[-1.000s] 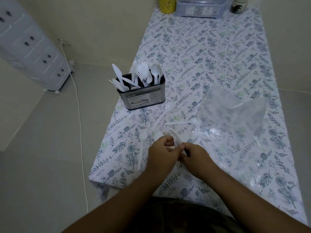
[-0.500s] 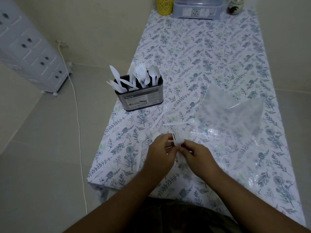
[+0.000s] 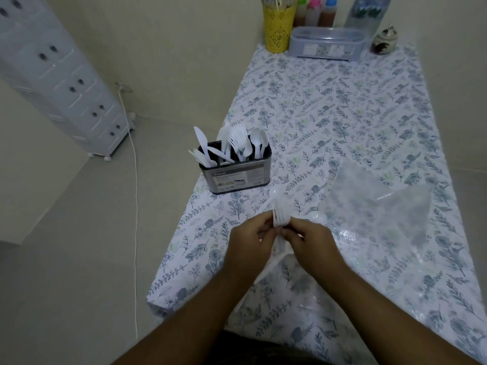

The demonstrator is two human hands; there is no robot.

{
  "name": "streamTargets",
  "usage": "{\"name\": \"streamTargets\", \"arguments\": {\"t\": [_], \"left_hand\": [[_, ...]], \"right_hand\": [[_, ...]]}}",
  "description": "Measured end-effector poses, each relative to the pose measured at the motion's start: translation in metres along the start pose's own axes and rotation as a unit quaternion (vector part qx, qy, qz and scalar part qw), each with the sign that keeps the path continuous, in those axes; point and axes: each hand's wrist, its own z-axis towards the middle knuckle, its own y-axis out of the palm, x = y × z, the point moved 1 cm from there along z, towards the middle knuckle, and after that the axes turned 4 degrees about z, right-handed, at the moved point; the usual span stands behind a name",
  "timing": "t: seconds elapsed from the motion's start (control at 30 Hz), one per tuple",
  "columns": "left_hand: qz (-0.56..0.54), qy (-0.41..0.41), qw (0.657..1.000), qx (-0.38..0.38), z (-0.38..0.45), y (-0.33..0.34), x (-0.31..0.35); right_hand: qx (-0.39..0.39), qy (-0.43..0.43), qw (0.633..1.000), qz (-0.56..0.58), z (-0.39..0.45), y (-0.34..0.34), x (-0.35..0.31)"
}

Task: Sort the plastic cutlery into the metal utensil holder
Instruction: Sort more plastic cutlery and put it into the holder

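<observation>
The metal utensil holder stands near the table's left edge, with white plastic knives, forks and spoons upright in separate compartments. Closer to me, my left hand and my right hand meet just above the table, both closed on a small bunch of white plastic forks whose tines stick up between my fingers. The handles run down under my hands. A loose piece of white cutlery lies partly hidden under my hands.
A clear plastic bag lies on the floral tablecloth to the right of my hands. At the far end stand a yellow cup, a lidded plastic box, bottles and a small jar. A white drawer unit and a cord are on the floor at left.
Both hands have lifted the bunch of forks slightly, away from the loose spoons on the table. The camera has tilted up, so the far end of the table shows more.
</observation>
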Motion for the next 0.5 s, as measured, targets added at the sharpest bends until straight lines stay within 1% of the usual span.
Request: {"name": "streamTargets", "arguments": {"t": [0.1,0.17,0.33,0.5], "left_hand": [[0.059,0.066,0.995,0.047,0.043,-0.034,0.02],[0.065,0.095,0.991,0.068,0.07,-0.056,0.033],[0.063,0.103,0.988,0.096,0.13,-0.091,0.047],[0.054,0.094,0.99,0.093,0.153,-0.098,0.035]], "right_hand": [[0.004,-0.055,0.998,-0.005,0.045,-0.006,-0.044],[0.004,-0.082,0.997,0.013,0.073,-0.008,-0.072],[0.023,-0.122,0.992,0.025,0.132,-0.005,-0.114],[0.022,-0.111,0.993,0.028,0.159,0.007,-0.114]]}}
